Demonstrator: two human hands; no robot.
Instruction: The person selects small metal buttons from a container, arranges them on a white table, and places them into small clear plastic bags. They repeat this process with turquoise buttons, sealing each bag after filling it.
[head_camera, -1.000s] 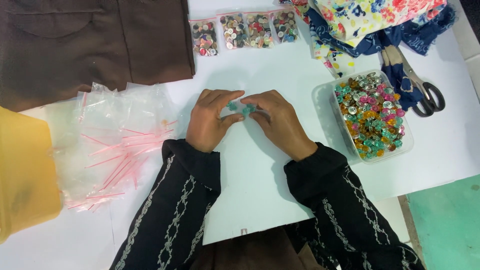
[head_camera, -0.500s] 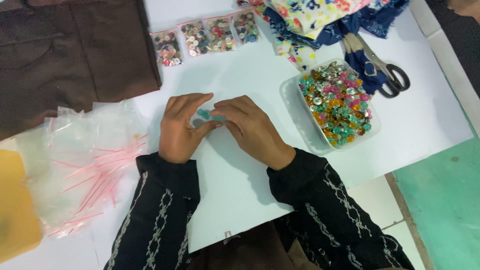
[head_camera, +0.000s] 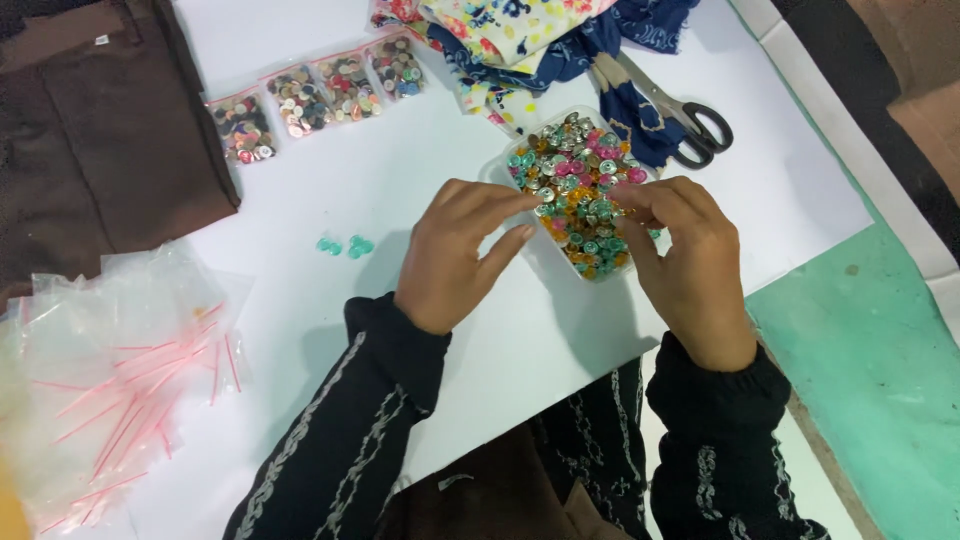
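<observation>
Our left hand (head_camera: 455, 255) and right hand (head_camera: 680, 255) hover fingers loosely spread over the button tray (head_camera: 578, 195); best pinch teal ones singly, matching the teal buttons (head_camera: 345, 246) left of it.

The tray of buttons (head_camera: 578, 190) sits on the surface (head_camera: 400, 150). Behind the tray lies the cloth heap (head_camera: 540, 35), with the scissors (head_camera: 675, 105) to the tray's right on it. Left of the tray, well apart, lie two loose buttons (head_camera: 345, 246); farther left and behind, four button packets (head_camera: 318, 95) in a row. The bag pile (head_camera: 120, 370) lies far left, nearer the person than the tray.
</observation>
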